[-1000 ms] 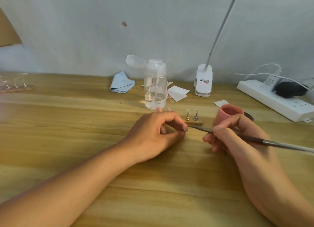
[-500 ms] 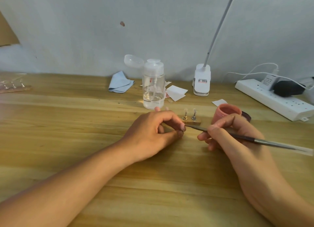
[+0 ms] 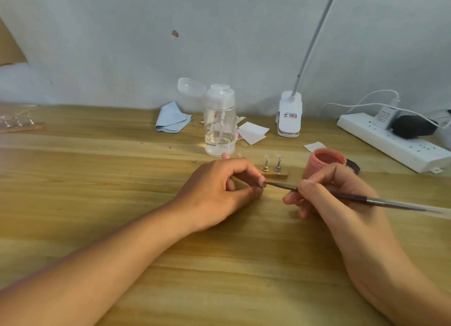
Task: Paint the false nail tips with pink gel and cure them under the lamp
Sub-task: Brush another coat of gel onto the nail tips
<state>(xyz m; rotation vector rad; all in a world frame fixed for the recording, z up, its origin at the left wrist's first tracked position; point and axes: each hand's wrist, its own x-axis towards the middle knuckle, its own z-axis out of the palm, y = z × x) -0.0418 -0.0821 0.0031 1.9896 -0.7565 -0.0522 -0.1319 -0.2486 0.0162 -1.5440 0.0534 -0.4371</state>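
Wooden table [image 3: 97, 179], lamp label [image 3: 290, 116] unreadable

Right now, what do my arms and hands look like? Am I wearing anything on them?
Nothing worn that shows. The left forearm and right forearm are bare to the picture's edge, with no sleeve, watch or bracelet. The left hand and right hand have no gloves and no visible rings.

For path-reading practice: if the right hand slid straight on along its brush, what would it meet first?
Likely the left hand: the right hand's thin dark brush points at its index fingertip; depth unclear.
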